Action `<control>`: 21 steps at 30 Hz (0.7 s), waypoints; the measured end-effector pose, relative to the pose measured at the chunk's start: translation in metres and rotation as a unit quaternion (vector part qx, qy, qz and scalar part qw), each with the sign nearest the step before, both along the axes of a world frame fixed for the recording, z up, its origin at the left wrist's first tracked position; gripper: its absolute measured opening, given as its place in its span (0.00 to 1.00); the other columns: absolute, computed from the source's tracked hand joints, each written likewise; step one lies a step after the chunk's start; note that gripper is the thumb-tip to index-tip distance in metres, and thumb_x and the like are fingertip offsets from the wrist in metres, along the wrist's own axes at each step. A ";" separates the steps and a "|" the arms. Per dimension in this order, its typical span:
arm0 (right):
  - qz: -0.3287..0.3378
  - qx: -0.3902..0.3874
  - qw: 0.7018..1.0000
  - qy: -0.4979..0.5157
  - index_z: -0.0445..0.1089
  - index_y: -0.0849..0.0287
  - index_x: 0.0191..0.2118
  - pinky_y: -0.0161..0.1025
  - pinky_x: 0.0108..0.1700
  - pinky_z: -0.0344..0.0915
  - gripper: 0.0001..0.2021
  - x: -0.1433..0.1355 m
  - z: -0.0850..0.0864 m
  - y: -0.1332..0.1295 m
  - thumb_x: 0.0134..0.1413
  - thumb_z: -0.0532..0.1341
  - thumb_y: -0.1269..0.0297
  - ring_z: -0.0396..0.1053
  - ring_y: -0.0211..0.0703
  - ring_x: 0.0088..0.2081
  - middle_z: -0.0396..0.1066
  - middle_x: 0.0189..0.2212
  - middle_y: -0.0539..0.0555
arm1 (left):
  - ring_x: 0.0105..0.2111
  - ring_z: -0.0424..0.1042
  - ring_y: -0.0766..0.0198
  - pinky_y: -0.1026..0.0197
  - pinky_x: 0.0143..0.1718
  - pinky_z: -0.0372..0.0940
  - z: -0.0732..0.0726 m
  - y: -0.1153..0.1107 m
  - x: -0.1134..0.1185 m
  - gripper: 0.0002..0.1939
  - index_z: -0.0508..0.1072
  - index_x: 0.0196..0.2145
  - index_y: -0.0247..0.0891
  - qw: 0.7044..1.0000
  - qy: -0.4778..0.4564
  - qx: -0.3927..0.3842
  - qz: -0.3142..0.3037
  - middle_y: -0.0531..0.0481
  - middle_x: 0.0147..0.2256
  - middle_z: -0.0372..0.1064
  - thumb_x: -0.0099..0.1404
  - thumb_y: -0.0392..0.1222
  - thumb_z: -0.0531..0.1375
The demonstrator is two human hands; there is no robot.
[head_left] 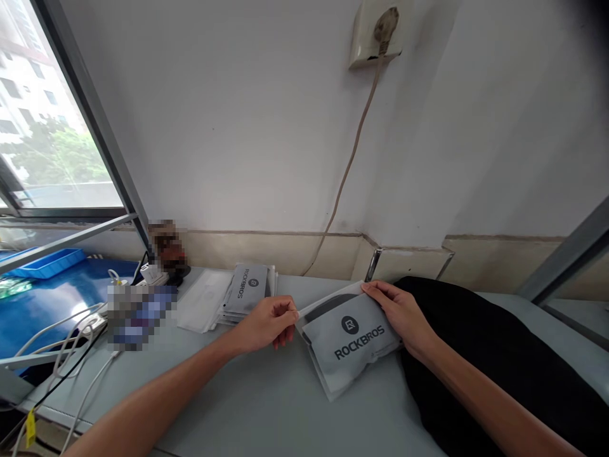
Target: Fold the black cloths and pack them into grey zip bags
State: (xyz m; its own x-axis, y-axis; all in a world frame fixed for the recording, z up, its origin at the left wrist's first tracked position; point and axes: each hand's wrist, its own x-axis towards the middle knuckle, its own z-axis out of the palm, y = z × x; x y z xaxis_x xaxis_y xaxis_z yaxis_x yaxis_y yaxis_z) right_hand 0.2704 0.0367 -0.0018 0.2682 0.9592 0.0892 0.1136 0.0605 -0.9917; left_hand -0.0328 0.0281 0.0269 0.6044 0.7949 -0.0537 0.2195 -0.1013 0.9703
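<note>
A frosted zip bag printed ROCKBROS (352, 346) is held tilted above the grey table, with a dark grey band showing near its upper edge. My left hand (273, 322) pinches its upper left corner, fingers curled. At the opposite upper corner, my right hand (397, 314) grips the bag between thumb and fingers. Beyond my left hand lies a stack of similar ROCKBROS bags (248, 289). Flat translucent bags (202, 301) lie beside that stack, on its left. What the held bag contains is hidden.
Black cloth (457, 336) covers the table's right side, under my right forearm. White cables (90, 387) and a blurred phone-like object (143, 320) lie at left. A blue tray (52, 263) sits beyond the metal frame. A cord (349, 158) hangs from the wall socket (366, 38).
</note>
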 end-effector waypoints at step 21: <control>0.324 -0.028 0.937 0.126 0.71 0.54 0.37 0.46 0.51 0.71 0.17 -0.051 0.015 -0.040 0.52 0.75 0.50 0.73 0.47 0.44 0.75 0.39 0.50 | 0.48 0.77 0.52 0.54 0.44 0.75 0.002 0.004 0.006 0.28 0.73 0.51 0.37 0.967 -0.170 -0.071 0.179 0.38 0.53 0.75 0.67 0.65 0.63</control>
State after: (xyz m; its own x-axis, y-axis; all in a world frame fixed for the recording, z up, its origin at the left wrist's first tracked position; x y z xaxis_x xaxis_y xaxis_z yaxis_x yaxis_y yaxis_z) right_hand 0.2190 -0.0033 0.0132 -0.3669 0.9291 0.0453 -0.1666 -0.0177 -0.9859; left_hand -0.0263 0.0323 0.0291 0.2948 0.9552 -0.0253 -0.1173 0.0625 0.9911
